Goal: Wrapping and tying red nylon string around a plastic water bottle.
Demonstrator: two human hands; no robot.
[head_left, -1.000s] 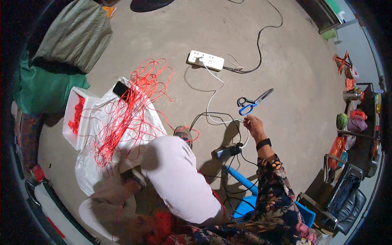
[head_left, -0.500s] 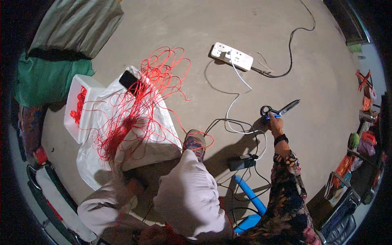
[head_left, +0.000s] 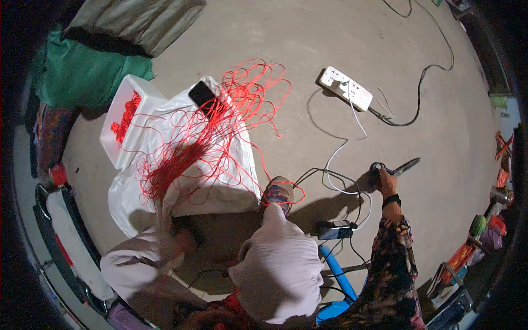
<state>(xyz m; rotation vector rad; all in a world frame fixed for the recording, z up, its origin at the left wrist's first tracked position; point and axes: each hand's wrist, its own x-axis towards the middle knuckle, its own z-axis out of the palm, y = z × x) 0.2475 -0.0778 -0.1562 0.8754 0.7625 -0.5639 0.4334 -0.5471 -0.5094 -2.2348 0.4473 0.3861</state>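
Note:
A pair of scissors (head_left: 407,165) with dark handles lies at the right, its blades pointing away to the right. My right hand (head_left: 387,182) is closed round the scissors at the handles, above the floor (head_left: 440,209). My left hand does not show. Left of my shoe (head_left: 279,193), a tangle of red cord (head_left: 170,168) spreads over a white plastic sheet (head_left: 124,203), and one loop crosses the shoe. On the sheet, beside the cord, rests a black phone (head_left: 202,98).
A white bin (head_left: 118,148) with red cord inside lies tilted at the left. A white power strip (head_left: 345,88) with cables sits at the far right. Near my right arm are a black adapter (head_left: 335,230) and a blue frame (head_left: 342,280). A green cloth bundle (head_left: 91,71) stands far left.
The whole view has shifted, so the floor things appear farther right. My right hand still holds the scissors, whose blades look turned slightly.

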